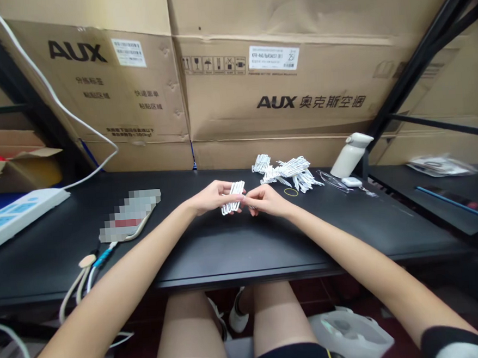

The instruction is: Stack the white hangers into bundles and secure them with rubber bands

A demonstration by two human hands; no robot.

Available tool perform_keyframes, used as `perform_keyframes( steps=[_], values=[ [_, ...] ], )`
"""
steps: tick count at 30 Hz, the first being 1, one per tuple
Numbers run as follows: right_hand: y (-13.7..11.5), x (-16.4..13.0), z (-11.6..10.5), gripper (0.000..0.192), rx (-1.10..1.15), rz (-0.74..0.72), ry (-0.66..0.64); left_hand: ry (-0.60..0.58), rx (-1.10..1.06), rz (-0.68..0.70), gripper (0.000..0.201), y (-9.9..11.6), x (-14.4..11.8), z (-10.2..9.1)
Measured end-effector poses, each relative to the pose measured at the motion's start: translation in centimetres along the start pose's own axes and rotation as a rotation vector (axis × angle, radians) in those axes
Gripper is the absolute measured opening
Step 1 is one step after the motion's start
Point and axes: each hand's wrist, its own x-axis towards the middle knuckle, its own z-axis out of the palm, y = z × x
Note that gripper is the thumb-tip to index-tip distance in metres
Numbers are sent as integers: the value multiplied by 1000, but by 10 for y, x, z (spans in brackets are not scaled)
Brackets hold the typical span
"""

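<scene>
Thighs (190, 329) nearest; left hand (213, 197) clamped on white strips (236, 189); right hand (266, 200) pinched together at their edge.

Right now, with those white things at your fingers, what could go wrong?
The white pieces could slip from the left hand, since just fingers seem to hold them. The loose white pile might scatter if the right hand bumps it. The beige cord over the edge of the table could perhaps snag on the left forearm.

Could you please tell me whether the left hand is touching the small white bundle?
Touching: the head view plainly shows the left hand holding the white bundle, with its fingers against it.
</scene>
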Motion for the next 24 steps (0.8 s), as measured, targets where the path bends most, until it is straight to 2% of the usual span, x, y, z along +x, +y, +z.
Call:
perform_keyframes(
  steps=[5,10,13,19,21,24],
  values=[
    [2,1,2,47,-27,9,18,0,12,24,39,-1,1,-1],
    [3,2,2,47,-26,11,75,47,6,15,43,2,1,-1],
    [5,5,0,46,10,-12,187,123,-27,15,46,3,1,-4],
    [16,11,-6,43,89,-50,541,358,-160,48,48,1,4,-14],
    [21,11,-6,39,20,-32,520,424,-195,63,47,0,5,-15],
    [27,9,-2,34,-264,-60,317,483,-236,73,45,-1,7,-16]
  ],
)
